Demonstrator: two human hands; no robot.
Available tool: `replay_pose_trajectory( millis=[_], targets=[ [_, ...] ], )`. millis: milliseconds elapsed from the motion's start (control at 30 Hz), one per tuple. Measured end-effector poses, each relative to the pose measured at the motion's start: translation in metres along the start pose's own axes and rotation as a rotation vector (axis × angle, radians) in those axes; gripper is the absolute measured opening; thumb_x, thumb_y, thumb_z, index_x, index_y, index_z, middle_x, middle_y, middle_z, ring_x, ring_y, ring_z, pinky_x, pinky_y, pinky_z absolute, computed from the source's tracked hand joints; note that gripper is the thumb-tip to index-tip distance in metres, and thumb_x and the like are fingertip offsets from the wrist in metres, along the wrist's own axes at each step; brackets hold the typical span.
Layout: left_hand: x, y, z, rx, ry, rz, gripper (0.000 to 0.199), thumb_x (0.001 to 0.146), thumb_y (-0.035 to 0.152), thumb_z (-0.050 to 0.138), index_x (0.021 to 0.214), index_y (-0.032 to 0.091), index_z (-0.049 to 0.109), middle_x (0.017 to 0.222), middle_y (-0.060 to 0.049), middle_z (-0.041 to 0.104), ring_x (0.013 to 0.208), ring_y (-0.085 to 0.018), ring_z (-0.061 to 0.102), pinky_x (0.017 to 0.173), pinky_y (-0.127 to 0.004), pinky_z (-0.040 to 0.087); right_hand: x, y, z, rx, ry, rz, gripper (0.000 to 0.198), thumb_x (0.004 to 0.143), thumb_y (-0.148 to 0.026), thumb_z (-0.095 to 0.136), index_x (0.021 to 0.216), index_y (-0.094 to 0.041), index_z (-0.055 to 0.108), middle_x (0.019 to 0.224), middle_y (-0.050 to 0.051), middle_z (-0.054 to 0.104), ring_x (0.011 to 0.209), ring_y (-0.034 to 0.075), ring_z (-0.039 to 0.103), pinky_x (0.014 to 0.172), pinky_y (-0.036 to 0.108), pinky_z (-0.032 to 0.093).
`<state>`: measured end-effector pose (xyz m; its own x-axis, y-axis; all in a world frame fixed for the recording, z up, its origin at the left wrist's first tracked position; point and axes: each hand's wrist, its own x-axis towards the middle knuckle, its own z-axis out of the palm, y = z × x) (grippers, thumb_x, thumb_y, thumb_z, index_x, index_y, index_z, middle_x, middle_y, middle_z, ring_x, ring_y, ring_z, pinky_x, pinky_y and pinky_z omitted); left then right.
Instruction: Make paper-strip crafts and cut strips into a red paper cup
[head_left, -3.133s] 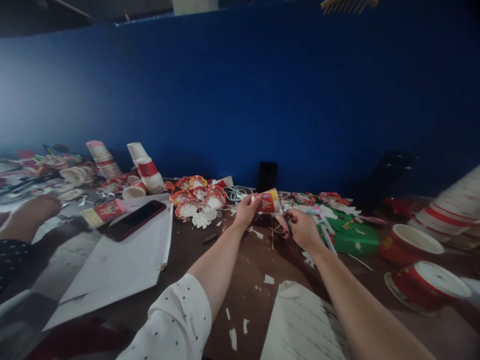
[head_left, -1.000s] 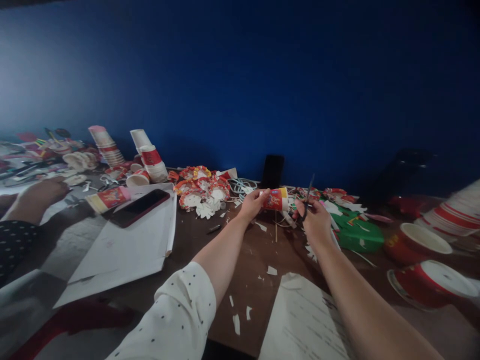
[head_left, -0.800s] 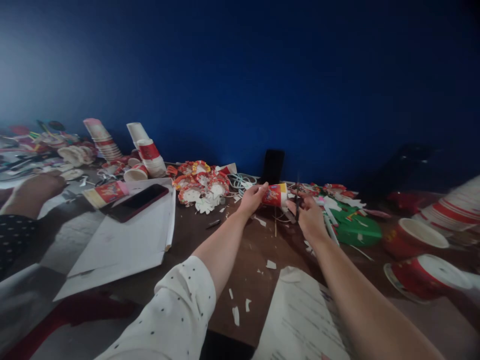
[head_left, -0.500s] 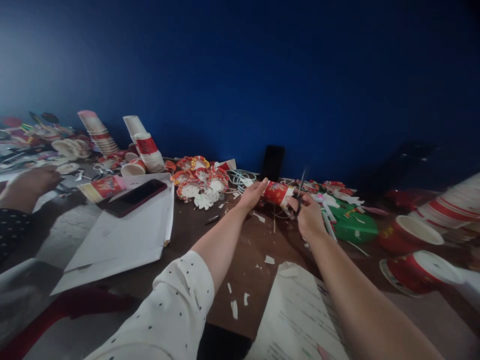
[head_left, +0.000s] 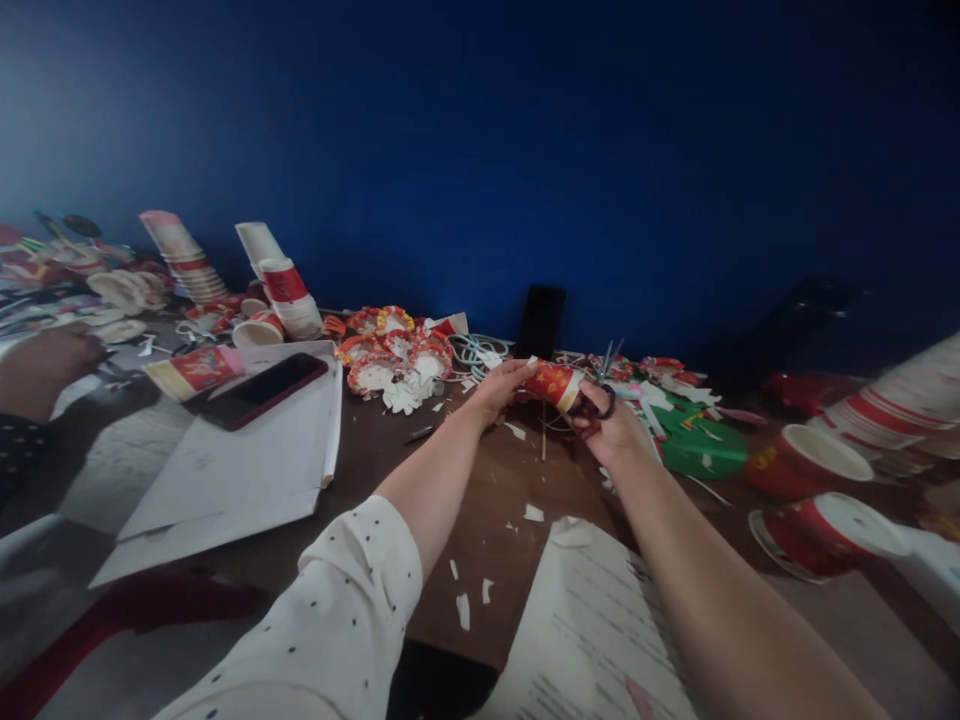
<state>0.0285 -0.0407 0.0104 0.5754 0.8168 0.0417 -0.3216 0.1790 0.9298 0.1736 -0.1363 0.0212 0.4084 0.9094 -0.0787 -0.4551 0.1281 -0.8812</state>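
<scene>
A red paper cup (head_left: 553,384) with a yellow pattern lies on its side in the air, gripped by my left hand (head_left: 504,390) at its left end. My right hand (head_left: 606,425) is closed on dark-handled scissors (head_left: 604,392), whose blades stick up, slightly parted. The fingers of that hand are beside the cup's right end; whether they also touch it I cannot tell. Below both hands, small white paper scraps (head_left: 534,513) are scattered over the brown table (head_left: 495,545).
Cut paper flowers (head_left: 397,355) are piled left of my hands. A dark phone (head_left: 541,318) leans against the blue wall. Green paper (head_left: 701,440) and paper cups (head_left: 825,455) are on the right. At left, another person's hand (head_left: 64,352) is near a phone (head_left: 264,390) on white card.
The cup has been turned, showing a different side of its pattern. My right hand has tilted, and the scissor blades now show parted. The whole view has shifted slightly.
</scene>
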Motion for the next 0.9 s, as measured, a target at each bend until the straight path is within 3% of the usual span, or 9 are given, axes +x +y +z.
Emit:
replay_pose_trajectory(
  millis=[233,533,733,900],
  targets=[
    [0.0056,-0.0056,-0.0049,0.072,0.124,0.010,0.052,0.068,0.065,0.064,0.083,0.015,0.061,0.070,-0.004,0.064,0.060,-0.013,0.058,0.054,-0.024,0.042,-0.0003,-0.0005,-0.0021,-0.078,-0.026,-0.022,0.036,0.056,-0.034,0.079,0.080,-0.020,0.057,0.066,-0.004,0.059,0.053,0.008,0.053,0.036,0.015,0.030],
    [0.0080,-0.0077,-0.0068,0.065,0.205,-0.036,0.058,0.067,0.069,0.062,0.090,0.015,0.064,0.078,-0.007,0.064,0.062,-0.013,0.055,0.057,-0.028,0.046,0.0009,0.0027,-0.0032,-0.059,-0.046,-0.031,0.034,0.057,-0.030,0.079,0.080,-0.019,0.057,0.070,-0.003,0.060,0.058,0.008,0.056,0.037,0.013,0.030],
    [0.0074,-0.0058,-0.0071,-0.063,0.168,-0.006,0.042,0.074,0.051,0.066,0.098,0.016,0.065,0.092,-0.009,0.068,0.078,-0.016,0.061,0.068,-0.028,0.050,0.0025,0.0019,-0.0047,0.027,-0.008,0.000,0.034,0.056,-0.028,0.080,0.079,-0.019,0.057,0.071,-0.003,0.061,0.058,0.007,0.056,0.036,0.013,0.030],
    [0.0053,-0.0039,-0.0055,-0.151,0.041,0.015,0.031,0.074,0.029,0.068,0.102,0.016,0.066,0.099,-0.007,0.069,0.087,-0.016,0.063,0.078,-0.028,0.049,0.0051,-0.0001,-0.0079,0.105,0.032,0.015,0.034,0.057,-0.030,0.081,0.078,-0.020,0.056,0.070,-0.003,0.063,0.054,0.008,0.055,0.035,0.014,0.031]
  ],
)
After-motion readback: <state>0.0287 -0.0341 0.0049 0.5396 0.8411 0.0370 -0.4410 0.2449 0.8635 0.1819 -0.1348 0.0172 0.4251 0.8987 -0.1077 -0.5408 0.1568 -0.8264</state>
